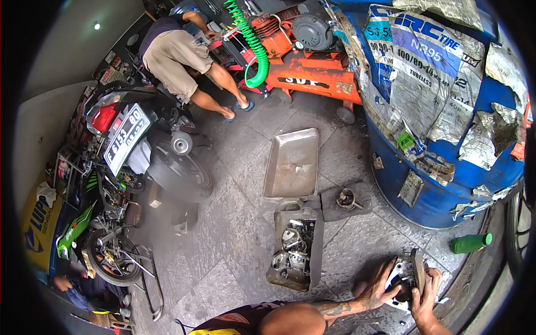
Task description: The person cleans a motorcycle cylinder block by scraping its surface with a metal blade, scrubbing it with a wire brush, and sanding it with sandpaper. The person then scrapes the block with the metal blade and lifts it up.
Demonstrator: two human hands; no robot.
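Observation:
At the lower right, my left hand [378, 288] reaches in from the left and grips the edge of a silvery metal engine part [398, 272] low over the floor. My right hand [427, 295] is closed on a flat grey-brown block [417, 269], which stands on edge against the engine part. Its thumb and fingers lie along the block's sides. Both hands hide much of the engine part, so its exact kind is unclear. A green bottle [470, 243] lies on the floor to the right of my hands.
A cut-open container [316, 254] of metal parts stands left of my hands, near a metal tray [310, 184] and a small dirty cup [346, 198]. A blue drum [402, 195], an orange compressor [307, 75] and motorcycles [151, 156] surround the floor. Two other people [176, 53] are in view.

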